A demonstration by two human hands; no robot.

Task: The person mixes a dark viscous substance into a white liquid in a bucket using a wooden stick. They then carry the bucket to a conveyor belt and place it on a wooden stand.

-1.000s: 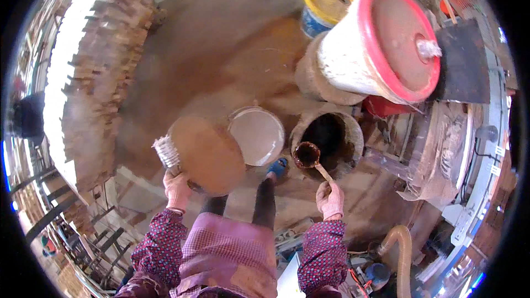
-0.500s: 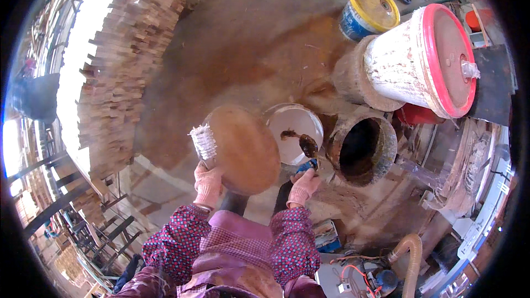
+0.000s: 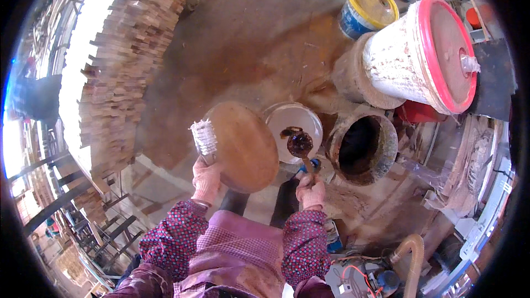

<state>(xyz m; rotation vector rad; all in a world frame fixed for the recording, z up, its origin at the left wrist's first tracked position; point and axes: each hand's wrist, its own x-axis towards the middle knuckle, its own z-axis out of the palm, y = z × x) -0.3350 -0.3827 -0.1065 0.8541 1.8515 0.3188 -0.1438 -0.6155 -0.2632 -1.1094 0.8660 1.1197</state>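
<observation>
My left hand [image 3: 206, 179], in a pink knit glove, is closed at the left edge of a round brown lid [image 3: 243, 148]. A white ribbed piece [image 3: 204, 136] sticks up just above that hand; how it joins the lid is hidden. My right hand [image 3: 311, 192], also gloved, grips the handle of a ladle [image 3: 300, 144] whose round bowl holds dark, shiny liquid. The bowl is over the mouth of a white bucket [image 3: 313, 119], where a dark patch [image 3: 287, 131] shows inside. Something blue [image 3: 315, 164] is beside the ladle handle.
An open, crusted container [image 3: 389, 149] with a dark inside stands right of the bucket. Behind it are a white pail [image 3: 395, 58] with a pink-rimmed lid and a blue pail [image 3: 353, 23] with a yellow lid. Wood strips [image 3: 130, 60] are stacked left. A ribbed hose [image 3: 413, 254] curves at lower right.
My right hand has shifted slightly right and down, and the ladle has turned so its bowl faces up, farther left over the bucket. My left hand and the lid have barely moved.
</observation>
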